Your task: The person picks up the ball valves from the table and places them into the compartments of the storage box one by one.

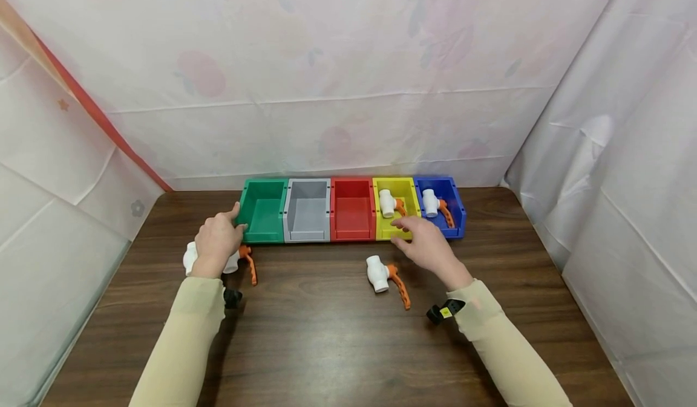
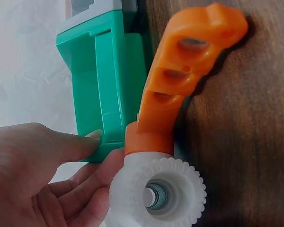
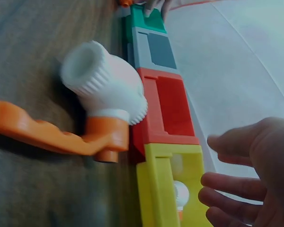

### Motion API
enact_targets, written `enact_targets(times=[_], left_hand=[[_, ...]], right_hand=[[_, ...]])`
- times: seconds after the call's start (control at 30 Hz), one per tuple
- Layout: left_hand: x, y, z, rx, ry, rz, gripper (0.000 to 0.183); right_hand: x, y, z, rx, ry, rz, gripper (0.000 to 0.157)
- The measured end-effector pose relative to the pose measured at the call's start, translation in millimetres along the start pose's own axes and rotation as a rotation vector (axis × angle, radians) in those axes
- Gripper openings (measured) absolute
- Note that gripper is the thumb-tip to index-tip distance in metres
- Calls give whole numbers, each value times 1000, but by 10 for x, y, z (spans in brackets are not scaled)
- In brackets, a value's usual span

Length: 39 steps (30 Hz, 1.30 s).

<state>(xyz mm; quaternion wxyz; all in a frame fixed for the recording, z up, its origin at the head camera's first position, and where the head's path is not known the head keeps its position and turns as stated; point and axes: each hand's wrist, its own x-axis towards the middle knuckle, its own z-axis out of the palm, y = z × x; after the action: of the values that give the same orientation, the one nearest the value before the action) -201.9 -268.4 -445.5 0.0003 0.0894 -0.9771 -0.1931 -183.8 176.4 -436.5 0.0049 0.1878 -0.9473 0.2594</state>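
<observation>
My left hand [image 1: 218, 240] touches the left side of the green bin [image 1: 264, 210], its thumb at the near corner. Close to that hand on the table is a white ball valve with an orange handle [image 2: 154, 184]; another white piece [image 1: 189, 258] shows past the hand, mostly hidden. My right hand [image 1: 427, 245] hovers at the front of the yellow bin [image 1: 385, 231], fingers apart and holding nothing. Inside the yellow bin lies a ball valve [image 1: 387, 204], partly covered by that hand in the right wrist view. Another ball valve [image 1: 379, 274] lies on the table before the bins.
Between the green and yellow bins stand a grey bin [image 1: 308, 208] and a red bin [image 1: 353, 210]. At the right end, a blue bin [image 1: 458, 216] contains one ball valve [image 1: 431, 203]. The row sits on a brown wooden table [image 1: 321, 346], before a pale hanging cloth [image 1: 305, 62].
</observation>
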Motion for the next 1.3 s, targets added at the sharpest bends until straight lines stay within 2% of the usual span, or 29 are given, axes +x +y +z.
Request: enact_targets(times=[0.27, 0.47, 0.6, 1.03, 1.3], left_hand=[[1, 9, 47, -17, -11, 1, 61], [13, 4, 89, -11, -16, -6, 62], [25, 2, 106, -19, -17, -3, 61], [56, -26, 130, -27, 2, 16, 61], [65, -43, 141, -29, 17, 35, 61]], right_hand=[[-154, -25, 149, -24, -110, -78, 54], [-236, -85, 232, -45, -214, -101, 73], [-273, -123, 264, -51, -266, -128, 80], [-292, -155, 363, -154, -363, -153, 75], [-286, -171, 404, -206, -359, -170, 73]])
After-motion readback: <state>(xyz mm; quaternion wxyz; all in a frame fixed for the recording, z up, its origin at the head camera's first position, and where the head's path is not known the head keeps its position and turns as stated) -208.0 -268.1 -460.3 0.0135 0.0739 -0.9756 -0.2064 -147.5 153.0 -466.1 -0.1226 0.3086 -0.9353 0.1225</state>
